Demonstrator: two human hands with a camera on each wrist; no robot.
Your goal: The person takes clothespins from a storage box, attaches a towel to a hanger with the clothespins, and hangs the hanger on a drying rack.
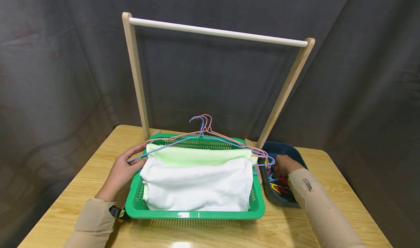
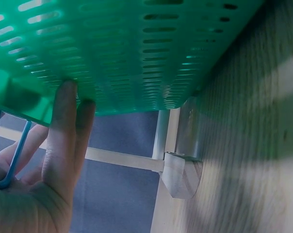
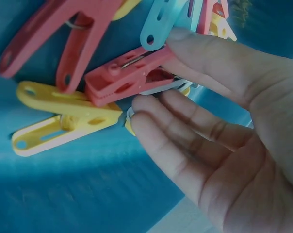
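My left hand point(image 1: 123, 169) is at the left end of the hangers. The end of a blue hanger point(image 1: 165, 146) lies between its thumb and forefinger. In the left wrist view, straight fingers point(image 2: 64, 136) touch the wall of the green basket point(image 2: 122, 73). Inside the basket are a white towel point(image 1: 200, 186) and a light green towel point(image 1: 200, 156). Pink hangers point(image 1: 226, 135) lie behind the blue one. My right hand point(image 1: 286, 166) reaches into a dark blue tub point(image 1: 300, 160). Its thumb and forefinger pinch a red clothespin point(image 3: 122, 77); part of the forefinger is hidden.
A wooden rack with a white rail point(image 1: 216, 32) stands behind the basket. Other clothespins lie in the tub, including a yellow clothespin point(image 3: 69, 119) and a teal clothespin point(image 3: 161, 22). A dark curtain point(image 1: 210, 80) hangs beyond the wooden table point(image 1: 95, 167).
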